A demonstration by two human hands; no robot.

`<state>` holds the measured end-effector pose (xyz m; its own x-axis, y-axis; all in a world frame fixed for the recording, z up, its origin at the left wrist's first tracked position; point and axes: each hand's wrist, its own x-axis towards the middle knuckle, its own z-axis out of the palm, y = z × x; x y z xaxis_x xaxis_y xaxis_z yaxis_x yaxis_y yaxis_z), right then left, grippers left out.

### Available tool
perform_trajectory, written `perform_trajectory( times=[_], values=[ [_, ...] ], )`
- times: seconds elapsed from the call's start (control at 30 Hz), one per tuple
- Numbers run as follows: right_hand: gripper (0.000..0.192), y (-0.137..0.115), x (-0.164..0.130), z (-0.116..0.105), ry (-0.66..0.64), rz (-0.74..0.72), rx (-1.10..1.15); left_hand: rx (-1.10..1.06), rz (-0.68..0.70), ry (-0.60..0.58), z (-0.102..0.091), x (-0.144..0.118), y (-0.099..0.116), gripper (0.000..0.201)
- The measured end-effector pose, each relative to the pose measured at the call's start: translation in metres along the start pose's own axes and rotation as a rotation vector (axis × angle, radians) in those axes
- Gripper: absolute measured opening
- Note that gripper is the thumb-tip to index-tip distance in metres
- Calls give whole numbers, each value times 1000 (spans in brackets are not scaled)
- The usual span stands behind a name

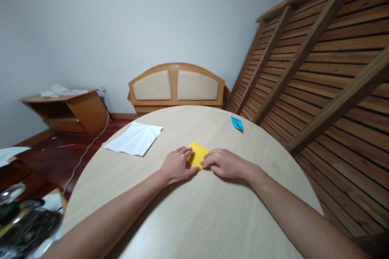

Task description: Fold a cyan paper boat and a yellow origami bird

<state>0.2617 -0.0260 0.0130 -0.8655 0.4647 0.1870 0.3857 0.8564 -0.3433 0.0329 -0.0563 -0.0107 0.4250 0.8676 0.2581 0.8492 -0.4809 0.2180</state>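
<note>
Yellow paper (199, 154), a small flat square, lay on the pale woodgrain round table (194, 214). Left hand (178, 166) and right hand (223, 163) pressed its edges with loosely curled fingers, gripping nothing.

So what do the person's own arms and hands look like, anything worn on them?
Both forearms are bare as far as the view shows: no sleeves in sight. The left hand and right hand wear no gloves, and no rings, watch or bands show. No markings are visible.

My one camera sits on my head, looking forward and down across the round table (194, 218), close above its near edge, facing the wall beyond its far edge.
</note>
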Motion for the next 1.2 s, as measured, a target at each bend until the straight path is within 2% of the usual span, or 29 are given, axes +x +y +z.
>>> perform_trajectory(
  times=[0.13,0.3,0.37,0.5,0.63,0.8,1.0,1.2],
  values=[
    [35,0,1,1,3,10,-5,3,-1,-16,1,-1,-1,62],
    [34,3,4,11,73,52,-59,-21,1,-15,2,-2,-2,74],
    [36,4,6,16,81,17,-73,-34,19,-20,1,-1,-4,68],
    [39,4,8,18,49,-23,-111,-52,36,-5,0,2,-11,41],
    [39,2,7,12,23,-38,-87,-85,41,43,4,11,-20,32],
    [35,4,5,10,17,-37,-59,-81,25,83,7,17,-26,27],
    [33,7,4,10,24,-18,-42,-37,13,55,3,15,-26,26],
    [35,5,3,7,23,-16,-40,8,17,43,-1,12,-19,37]
  ],
)
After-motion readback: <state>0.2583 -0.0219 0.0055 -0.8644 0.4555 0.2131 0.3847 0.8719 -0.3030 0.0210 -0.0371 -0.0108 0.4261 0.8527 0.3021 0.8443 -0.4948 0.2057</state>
